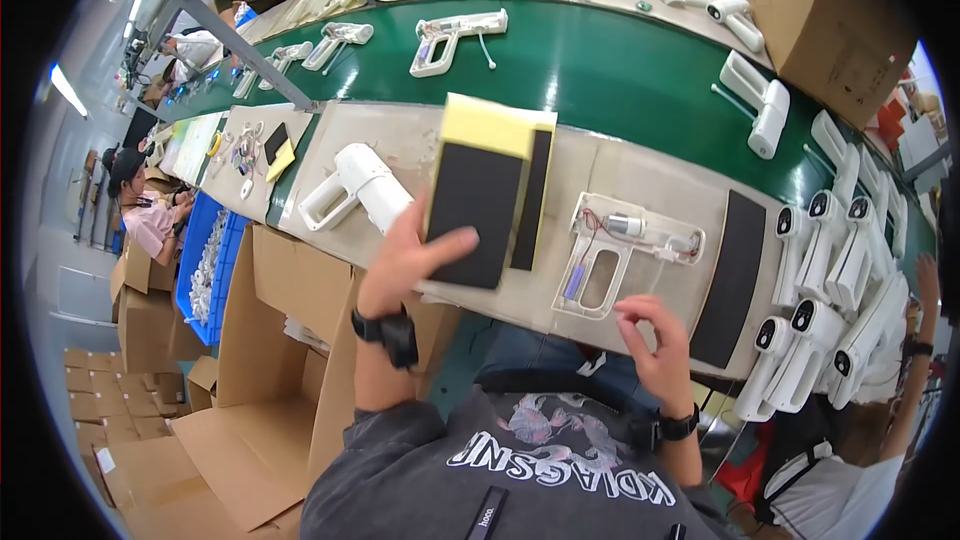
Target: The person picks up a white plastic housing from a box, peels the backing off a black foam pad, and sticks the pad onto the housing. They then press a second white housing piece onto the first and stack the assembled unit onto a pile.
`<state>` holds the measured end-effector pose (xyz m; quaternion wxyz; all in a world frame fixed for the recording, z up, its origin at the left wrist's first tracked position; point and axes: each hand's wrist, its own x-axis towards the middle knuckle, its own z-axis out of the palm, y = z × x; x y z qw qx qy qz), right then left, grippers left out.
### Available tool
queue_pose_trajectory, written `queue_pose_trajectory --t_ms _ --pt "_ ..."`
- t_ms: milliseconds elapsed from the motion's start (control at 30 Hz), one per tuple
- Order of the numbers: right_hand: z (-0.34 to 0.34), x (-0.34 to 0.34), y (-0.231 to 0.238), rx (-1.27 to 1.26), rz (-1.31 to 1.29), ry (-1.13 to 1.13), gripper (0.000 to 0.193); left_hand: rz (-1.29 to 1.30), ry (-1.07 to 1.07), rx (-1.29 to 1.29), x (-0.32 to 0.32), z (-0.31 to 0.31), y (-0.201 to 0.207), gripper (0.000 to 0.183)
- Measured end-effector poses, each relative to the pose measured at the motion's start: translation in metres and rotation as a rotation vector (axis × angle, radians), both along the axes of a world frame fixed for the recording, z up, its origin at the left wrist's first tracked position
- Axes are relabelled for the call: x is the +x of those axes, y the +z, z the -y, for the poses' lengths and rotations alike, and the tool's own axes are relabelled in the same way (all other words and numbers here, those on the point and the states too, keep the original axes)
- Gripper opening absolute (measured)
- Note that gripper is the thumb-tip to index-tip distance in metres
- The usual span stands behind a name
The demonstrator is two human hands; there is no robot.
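My left hand (pixel 418 255) grips a black foam pad (pixel 473 205) with a yellow strip along its top edge, raised above the bench. Partly behind it is another yellow-edged sheet (pixel 540 165) with a black strip. A white gun-shaped device (pixel 365 185) lies just left of that hand. My right hand (pixel 655 345) is curled in a pinch below an open white housing half (pixel 600 285); whether anything sits between its fingertips I cannot make out. Inside the housing show a silver motor (pixel 627 226), thin wires and a purple cylindrical cell (pixel 574 282).
A long black strip (pixel 730 280) lies right of the housing. Several finished white devices (pixel 800 340) are piled at the right edge. A green conveyor belt (pixel 580 65) carries more devices beyond the bench. Open cardboard boxes (pixel 250 430) and a blue bin (pixel 232 270) stand at left; co-workers are nearby.
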<state>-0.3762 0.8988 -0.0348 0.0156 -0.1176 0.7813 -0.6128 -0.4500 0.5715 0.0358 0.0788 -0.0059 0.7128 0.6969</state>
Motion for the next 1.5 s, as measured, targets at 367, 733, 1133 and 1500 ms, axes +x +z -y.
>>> queue_pose_trajectory --t_ms 367,733,1133,1500 --pt "0.015 -0.04 0.012 0.053 0.058 0.216 0.019 0.224 -0.462 0.027 0.075 -0.056 -0.047 0.055" --pt "-0.021 -0.008 -0.017 -0.405 0.448 0.348 0.023 0.071 -0.979 -0.252 0.063 -0.054 -0.065 0.05" --pt "-0.01 -0.134 -0.035 0.449 -0.362 -0.029 0.025 0.162 -0.416 0.211 0.083 -0.044 -0.08 0.065" --pt "0.006 -0.104 -0.006 0.414 -0.415 -0.03 0.029 0.214 -0.409 0.283 0.073 -0.052 -0.077 0.063"
